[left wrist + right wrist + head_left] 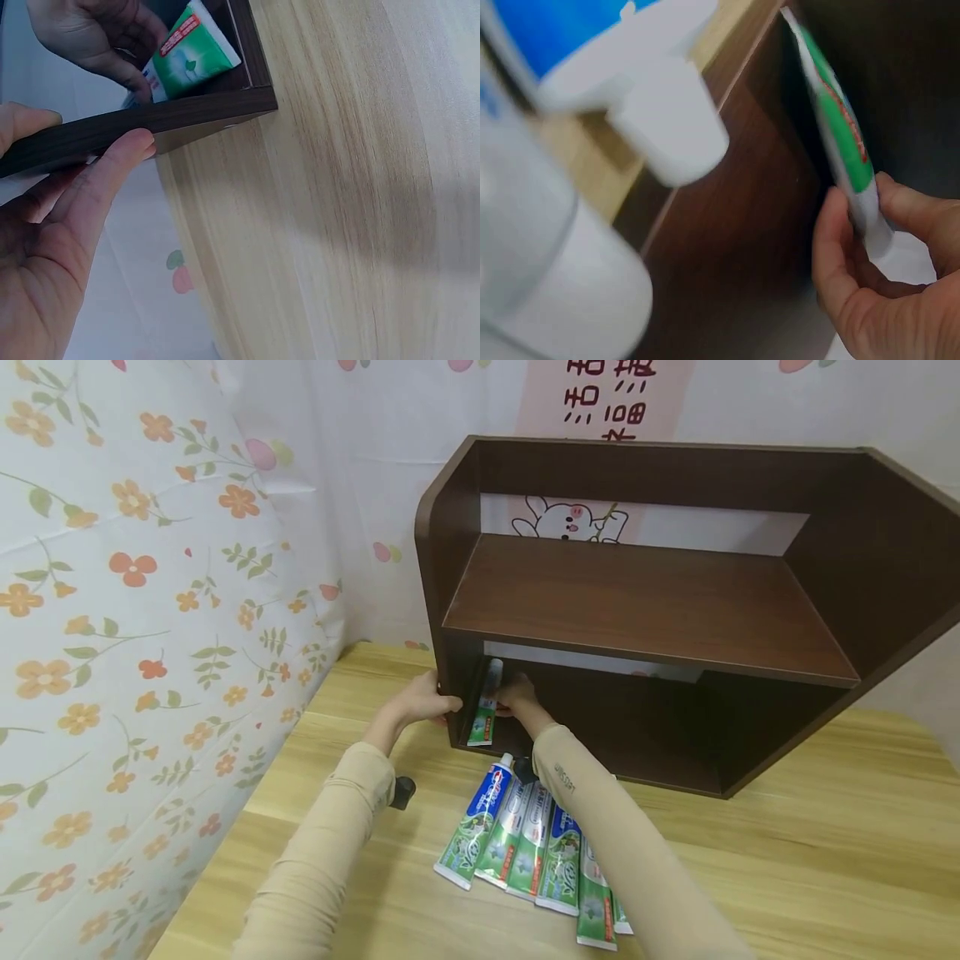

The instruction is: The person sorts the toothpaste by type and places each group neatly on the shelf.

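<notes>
Your left hand [420,697] grips the left side panel [450,527] of the dark brown shelf [660,602], the thumb at the panel's front edge and the other fingers on its outer face. Your right hand [517,693] is inside the shelf's lower compartment [615,718], at its left end. There the thumb and fingers pinch a toothpaste tube [482,727] near its cap end, one from each side. That tube lies just beside the shelf's left panel, its flat green end toward the shelf's front and its narrower end toward the back; you cannot tell from these views whether it touches the panel.

In front of the shelf, on the wooden table [810,860], at least six more tubes [531,843] lie fanned side by side, some overlapping, flat ends pointing away from the shelf. Your right forearm [622,827] hides part of this row. To the left of the shelf hangs a floral cloth [150,610], and a cartoon drawing [570,521] shows through the opening at the shelf's back.
</notes>
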Motion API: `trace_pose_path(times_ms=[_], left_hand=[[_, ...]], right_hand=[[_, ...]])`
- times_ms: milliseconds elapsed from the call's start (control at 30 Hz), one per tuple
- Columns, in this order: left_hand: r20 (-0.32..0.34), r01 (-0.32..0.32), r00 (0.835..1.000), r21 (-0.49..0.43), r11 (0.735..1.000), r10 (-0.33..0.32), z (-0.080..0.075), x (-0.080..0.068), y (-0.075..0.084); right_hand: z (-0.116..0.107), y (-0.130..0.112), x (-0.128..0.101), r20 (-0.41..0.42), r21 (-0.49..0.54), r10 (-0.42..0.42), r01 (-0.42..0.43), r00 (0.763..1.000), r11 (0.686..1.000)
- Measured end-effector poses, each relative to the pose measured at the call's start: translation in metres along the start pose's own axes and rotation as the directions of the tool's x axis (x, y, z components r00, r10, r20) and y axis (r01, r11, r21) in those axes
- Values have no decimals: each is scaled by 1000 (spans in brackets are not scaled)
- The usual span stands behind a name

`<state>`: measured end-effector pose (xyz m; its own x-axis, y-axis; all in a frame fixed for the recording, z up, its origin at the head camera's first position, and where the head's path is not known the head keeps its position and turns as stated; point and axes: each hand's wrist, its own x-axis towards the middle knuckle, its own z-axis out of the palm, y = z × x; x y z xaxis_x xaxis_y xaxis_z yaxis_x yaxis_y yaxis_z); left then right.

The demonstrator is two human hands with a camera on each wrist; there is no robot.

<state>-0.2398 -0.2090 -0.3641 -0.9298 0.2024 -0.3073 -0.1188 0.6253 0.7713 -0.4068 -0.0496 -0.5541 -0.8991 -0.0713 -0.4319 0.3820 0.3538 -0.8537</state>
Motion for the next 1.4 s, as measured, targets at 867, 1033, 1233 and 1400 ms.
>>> trace_pose_path(times_ms=[867,1033,1233,1400], left_hand=[[6,21,1000,8,1000,-21,1,-5,2],[-4,42,999,48,998,-42,-1,-8,4],[-12,52,999,61,997,-52,-2,-9,4],[-9,35,999,40,999,-35,2,-11,5]], right_hand=[[-57,-58,-162,28,-97,-36,38,999,995],[-66,-62,-180,58,-95,-56,62,997,994],[-75,-57,-184,83,-99,-68,76,994,992],[-87,-53,-193,106,-122,-61,74,992,990]])
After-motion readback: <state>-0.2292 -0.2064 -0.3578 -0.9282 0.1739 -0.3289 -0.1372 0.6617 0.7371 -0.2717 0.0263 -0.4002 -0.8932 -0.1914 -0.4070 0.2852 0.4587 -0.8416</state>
